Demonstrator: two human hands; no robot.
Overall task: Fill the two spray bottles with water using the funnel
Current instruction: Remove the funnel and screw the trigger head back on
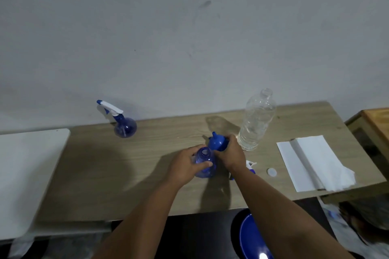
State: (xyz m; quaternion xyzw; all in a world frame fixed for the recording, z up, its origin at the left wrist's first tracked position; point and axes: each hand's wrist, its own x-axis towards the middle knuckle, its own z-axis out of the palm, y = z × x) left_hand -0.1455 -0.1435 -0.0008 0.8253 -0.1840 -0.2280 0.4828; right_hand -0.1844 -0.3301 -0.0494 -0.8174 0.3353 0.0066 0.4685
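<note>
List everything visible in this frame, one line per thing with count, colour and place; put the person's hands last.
Spray bottle with head on: 1, blue with white trigger, far left of table by the wall.
Open spray bottle: 1, clear blue, table centre, held.
Funnel: 1, blue, beside the open bottle's mouth, held.
Water bottle: 1, clear, uncapped, upright, right of funnel.
Cap: 1, white, on table right of the arms.
Sprayer head: 1, white and blue, partly hidden behind right forearm.
Paper towels: white, table's right end.
Table: 1, light wood.
Left hand: on open bottle.
Right hand: grips funnel.
</note>
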